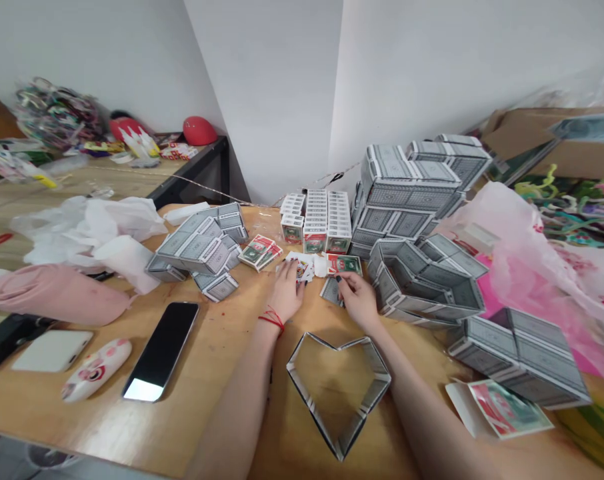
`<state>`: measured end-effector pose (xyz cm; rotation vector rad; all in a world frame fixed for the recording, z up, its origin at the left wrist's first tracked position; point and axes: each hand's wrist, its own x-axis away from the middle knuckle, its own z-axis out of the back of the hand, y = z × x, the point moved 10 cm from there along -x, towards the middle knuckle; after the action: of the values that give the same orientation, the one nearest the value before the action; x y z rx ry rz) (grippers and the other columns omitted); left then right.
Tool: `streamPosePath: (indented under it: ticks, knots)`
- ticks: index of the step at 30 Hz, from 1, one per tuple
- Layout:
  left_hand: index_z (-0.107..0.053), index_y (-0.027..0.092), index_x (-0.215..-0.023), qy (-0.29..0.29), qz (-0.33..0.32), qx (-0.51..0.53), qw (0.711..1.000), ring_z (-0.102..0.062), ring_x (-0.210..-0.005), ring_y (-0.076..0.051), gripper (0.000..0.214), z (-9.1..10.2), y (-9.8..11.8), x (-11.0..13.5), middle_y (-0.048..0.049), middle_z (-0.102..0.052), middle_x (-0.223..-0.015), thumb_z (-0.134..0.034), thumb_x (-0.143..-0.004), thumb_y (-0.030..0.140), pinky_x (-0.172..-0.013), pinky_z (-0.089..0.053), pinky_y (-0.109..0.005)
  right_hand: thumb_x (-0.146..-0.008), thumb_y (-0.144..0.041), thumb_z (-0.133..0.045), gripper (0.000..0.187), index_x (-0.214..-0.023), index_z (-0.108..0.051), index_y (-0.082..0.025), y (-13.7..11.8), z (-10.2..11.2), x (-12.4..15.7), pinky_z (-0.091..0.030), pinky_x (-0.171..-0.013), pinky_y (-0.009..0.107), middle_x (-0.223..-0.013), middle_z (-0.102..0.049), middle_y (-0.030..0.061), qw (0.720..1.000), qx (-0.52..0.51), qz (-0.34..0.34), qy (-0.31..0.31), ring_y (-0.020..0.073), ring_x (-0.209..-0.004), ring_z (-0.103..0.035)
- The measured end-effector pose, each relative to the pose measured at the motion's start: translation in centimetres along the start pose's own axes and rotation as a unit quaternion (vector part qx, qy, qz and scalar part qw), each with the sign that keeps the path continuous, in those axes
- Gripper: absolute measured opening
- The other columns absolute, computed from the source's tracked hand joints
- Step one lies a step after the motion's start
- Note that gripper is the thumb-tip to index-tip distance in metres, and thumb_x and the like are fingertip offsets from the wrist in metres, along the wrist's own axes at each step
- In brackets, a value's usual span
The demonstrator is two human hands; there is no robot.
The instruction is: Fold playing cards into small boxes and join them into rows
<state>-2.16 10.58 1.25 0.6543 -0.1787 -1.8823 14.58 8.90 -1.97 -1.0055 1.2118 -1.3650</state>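
Pale grey-white walls rise behind a light-brown wooden tabletop, where a person's left hand rests loosely spread, unclenched fingers on a small fan of white, face-up playing cards. The right hand bends its fingers over a grey-patterned card just beside a red-and-green cardboard card box; whether they pinch the card cannot be told. Between the forearms stands a heart-shaped frame of grey-patterned card, which a stray arm could knock askew. Sliding fingers might scatter the loose cards, and a rightward swing could jolt the tall stack of grey-patterned blocks. Hands partly cover the cards, while a pink-and-white plastic bag runs out of view at right.
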Motion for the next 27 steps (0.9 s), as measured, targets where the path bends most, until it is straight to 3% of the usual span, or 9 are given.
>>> streamPosePath:
  ticks: [5,9,13,16,21,27]
  knots:
    - [-0.046,0.015,-0.117,0.036,-0.015,0.013,0.999,-0.056,-0.101,-0.021,0.037,0.7,0.5,-0.1,-0.0127,-0.058,-0.110,-0.040,-0.080,0.016,-0.087,-0.046,-0.035,-0.074,-0.039,-0.048,0.027,-0.088,-0.057,-0.017,-0.2,-0.2,0.2,-0.035,-0.047,0.022,-0.051,-0.049,-0.0036,1.000,0.006,0.002,-0.004,0.0112,-0.047,-0.045]
    - [-0.051,0.014,-0.114,0.080,0.059,-0.023,0.995,-0.063,-0.077,-0.020,0.036,1.4,-1.3,0.2,-0.0118,-0.065,-0.093,-0.037,-0.081,0.015,-0.072,-0.049,-0.032,-0.075,-0.039,-0.047,0.029,-0.090,-0.058,-0.017,-0.2,-0.2,0.2,-0.034,-0.046,0.022,-0.051,-0.049,-0.0037,1.000,0.018,-0.003,-0.006,0.0105,-0.046,-0.045]
    - [-0.058,0.017,-0.102,0.157,0.082,0.004,0.984,-0.063,-0.075,-0.019,0.027,3.0,-1.8,0.6,-0.0087,-0.067,-0.088,-0.040,-0.082,0.020,-0.068,-0.049,-0.030,-0.074,-0.042,-0.048,0.030,-0.089,-0.058,-0.017,-0.3,-0.2,0.3,-0.033,-0.043,0.021,-0.050,-0.048,-0.0040,1.000,0.010,-0.003,-0.002,0.0098,-0.044,-0.044]
    - [-0.062,0.019,-0.089,0.198,0.033,0.061,0.978,-0.063,-0.080,-0.017,0.018,4.1,-0.4,0.6,-0.0066,-0.068,-0.087,-0.046,-0.081,0.024,-0.074,-0.049,-0.030,-0.075,-0.047,-0.047,0.034,-0.084,-0.059,-0.017,-0.3,-0.1,0.3,-0.031,-0.038,0.020,-0.050,-0.050,-0.0030,1.000,-0.010,-0.014,0.001,0.0085,-0.039,-0.041]
    - [-0.060,0.020,-0.068,0.166,-0.118,0.154,0.967,-0.058,-0.099,-0.015,0.018,3.9,3.8,0.3,-0.0014,-0.068,-0.087,-0.047,-0.078,0.015,-0.096,-0.038,-0.041,-0.073,-0.057,-0.044,0.049,-0.090,-0.058,-0.013,0.1,0.0,0.0,-0.031,-0.033,0.020,-0.055,-0.059,0.0020,0.992,-0.104,-0.064,-0.005,0.0097,-0.036,-0.048]
    - [-0.060,0.020,-0.065,0.132,-0.144,0.194,0.961,-0.052,-0.108,-0.017,0.021,3.1,4.8,0.1,-0.0025,-0.066,-0.096,-0.046,-0.075,0.007,-0.091,-0.043,-0.041,-0.062,-0.048,-0.061,0.045,-0.091,-0.058,-0.014,0.9,-0.2,-0.4,-0.033,-0.034,0.021,-0.044,-0.054,-0.0035,0.985,-0.140,-0.097,-0.016,0.0108,-0.035,-0.049]
